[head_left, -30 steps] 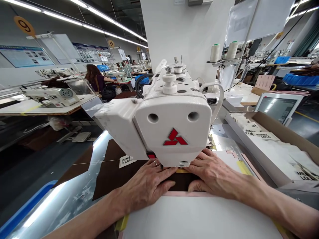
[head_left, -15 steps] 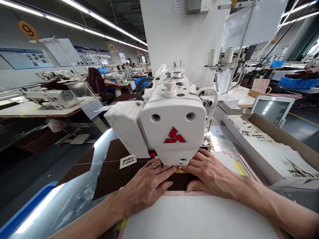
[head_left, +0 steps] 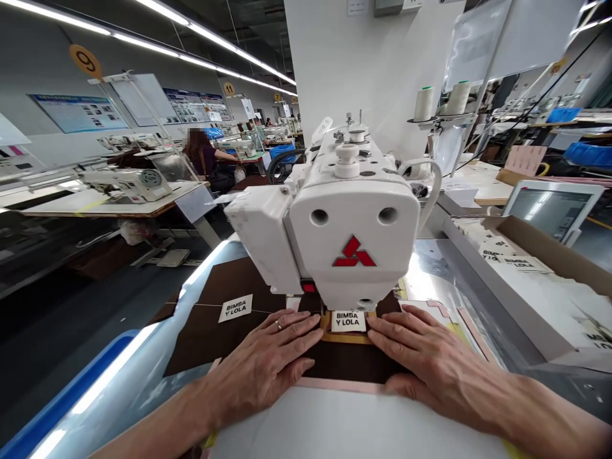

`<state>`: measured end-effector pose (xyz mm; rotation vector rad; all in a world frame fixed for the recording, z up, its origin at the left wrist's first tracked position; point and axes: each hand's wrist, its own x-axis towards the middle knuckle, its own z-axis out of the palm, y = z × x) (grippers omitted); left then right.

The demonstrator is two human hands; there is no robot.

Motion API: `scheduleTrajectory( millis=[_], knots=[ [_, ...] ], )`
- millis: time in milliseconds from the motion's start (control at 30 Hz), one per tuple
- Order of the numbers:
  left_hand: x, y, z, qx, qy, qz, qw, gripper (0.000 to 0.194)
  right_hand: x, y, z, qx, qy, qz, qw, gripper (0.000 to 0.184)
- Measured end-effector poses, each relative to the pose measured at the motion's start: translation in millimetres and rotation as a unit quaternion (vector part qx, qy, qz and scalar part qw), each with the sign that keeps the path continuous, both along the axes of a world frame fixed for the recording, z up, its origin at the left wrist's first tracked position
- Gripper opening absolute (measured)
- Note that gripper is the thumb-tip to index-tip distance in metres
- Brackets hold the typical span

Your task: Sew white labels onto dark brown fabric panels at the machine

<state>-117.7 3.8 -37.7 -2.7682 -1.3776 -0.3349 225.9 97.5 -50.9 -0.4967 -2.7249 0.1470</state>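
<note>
A white sewing machine (head_left: pixel 354 236) stands in the middle, its needle area mostly hidden behind its head. Below it, a white label (head_left: pixel 349 321) reading "BIMBA Y LOLA" sits inside a yellow frame (head_left: pixel 345 338) on dark brown fabric (head_left: pixel 344 363). My left hand (head_left: pixel 272 357) lies flat on the fabric, fingertips at the frame's left side. On the right, my right hand (head_left: pixel 425 360) rests with fingers stretched, its tips beside the label. Another brown piece (head_left: pixel 205 338) with a second label (head_left: pixel 236 308) lies to the left, a thread running across it.
A long box (head_left: pixel 516 312) of labels stands at the right, with a screen (head_left: pixel 554 207) behind it. Thread cones (head_left: pixel 424 104) stand at the back right. A blue bin edge (head_left: pixel 71 395) shows lower left. Farther left, a person (head_left: pixel 208 156) sits among other machines.
The view has shifted so the scene sits further right. My hands have moved apart, and the label under the machine head, hidden before, now shows between them. The left brown piece has shifted left relative to the machine.
</note>
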Motion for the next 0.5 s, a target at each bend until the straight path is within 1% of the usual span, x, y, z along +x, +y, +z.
scheduleTrajectory(
  millis=[100, 167, 233, 300, 400, 500],
  knots=[
    [-10, -11, 4.2, -0.001, -0.022, 0.002, 1.000, 0.045, -10, -12, -0.8, 0.000, 0.026, 0.016, 1.000, 0.060],
    [-10, -10, 7.0, 0.009, -0.041, 0.006, 0.999, 0.041, -16, -16, 0.7, 0.004, 0.037, 0.024, 0.999, 0.063],
    [-4, -2, 9.0, 0.017, -0.050, 0.000, 0.999, 0.037, -21, -16, 4.1, 0.003, 0.035, 0.027, 0.999, 0.066],
    [6, 9, 9.8, 0.009, -0.038, -0.015, 0.999, 0.036, -24, -14, 8.2, -0.006, 0.017, 0.027, 0.999, 0.069],
    [19, 26, 8.9, -0.010, -0.006, -0.041, 0.999, 0.041, -26, -13, 10.6, -0.023, -0.009, 0.025, 0.999, 0.071],
    [25, 35, 7.0, -0.027, 0.017, -0.055, 0.998, 0.047, -26, -14, 6.8, -0.031, 0.009, 0.020, 0.999, 0.071]
  ],
)
